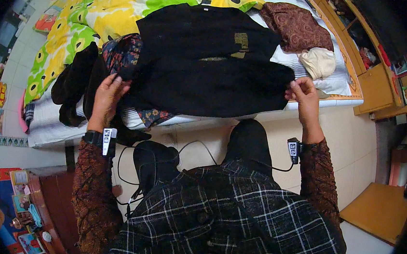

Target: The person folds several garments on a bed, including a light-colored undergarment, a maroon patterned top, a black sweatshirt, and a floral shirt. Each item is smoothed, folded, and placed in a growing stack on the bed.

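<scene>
A black top (197, 35) with a gold patch on its front lies spread over the bed, its lower part folded up or raised towards me. My left hand (110, 93) pinches the black cloth at its left edge, beside a floral dark cloth (122, 52). At the right edge, my right hand (305, 96) has the cloth between thumb and fingers. Dark fuzzy clothing (73, 79) lies to the left of my left hand. Both wrists bear straps with small marked devices.
A yellow and green flowered quilt (116, 3) covers the bed's far left. A brown patterned cloth (299, 28) and a cream cloth (318, 62) lie at the right. Wooden cabinet (377, 86) stands beyond; a wooden stool or board (377, 211) is at lower right. A cable hangs before my legs.
</scene>
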The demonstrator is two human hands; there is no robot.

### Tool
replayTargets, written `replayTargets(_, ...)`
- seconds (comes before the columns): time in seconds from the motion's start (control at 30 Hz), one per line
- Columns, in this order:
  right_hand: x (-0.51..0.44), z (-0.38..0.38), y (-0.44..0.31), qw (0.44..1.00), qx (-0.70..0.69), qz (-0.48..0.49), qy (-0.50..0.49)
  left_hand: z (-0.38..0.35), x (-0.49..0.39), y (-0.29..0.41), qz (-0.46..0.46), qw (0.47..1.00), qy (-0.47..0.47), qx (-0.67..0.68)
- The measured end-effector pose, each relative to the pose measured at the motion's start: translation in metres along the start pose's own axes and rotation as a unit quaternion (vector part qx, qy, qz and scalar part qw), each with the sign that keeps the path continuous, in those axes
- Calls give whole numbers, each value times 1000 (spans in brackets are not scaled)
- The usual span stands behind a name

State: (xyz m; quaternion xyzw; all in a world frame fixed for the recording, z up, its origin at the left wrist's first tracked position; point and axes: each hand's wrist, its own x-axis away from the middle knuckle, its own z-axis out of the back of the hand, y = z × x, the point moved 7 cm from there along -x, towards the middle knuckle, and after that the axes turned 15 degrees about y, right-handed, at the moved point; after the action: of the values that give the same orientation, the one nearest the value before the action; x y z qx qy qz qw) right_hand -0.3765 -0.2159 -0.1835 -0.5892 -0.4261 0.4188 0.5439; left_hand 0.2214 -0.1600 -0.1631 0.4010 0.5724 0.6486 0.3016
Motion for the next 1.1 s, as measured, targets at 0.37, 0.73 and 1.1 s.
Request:
replayTargets(0.37, -120, -36, -70, 987, -121, 56, 94, -23, -98, 123, -114, 983, 21, 142)
replayTargets(0.73, -110, -39, 2, 980, 77, 137, 119, -57, -120, 39, -191, 980, 41, -25)
replayTargets(1.1, -21, -73, -30, 888, 302, 335, 88, -104, -6, -2, -492, 725, -26, -482)
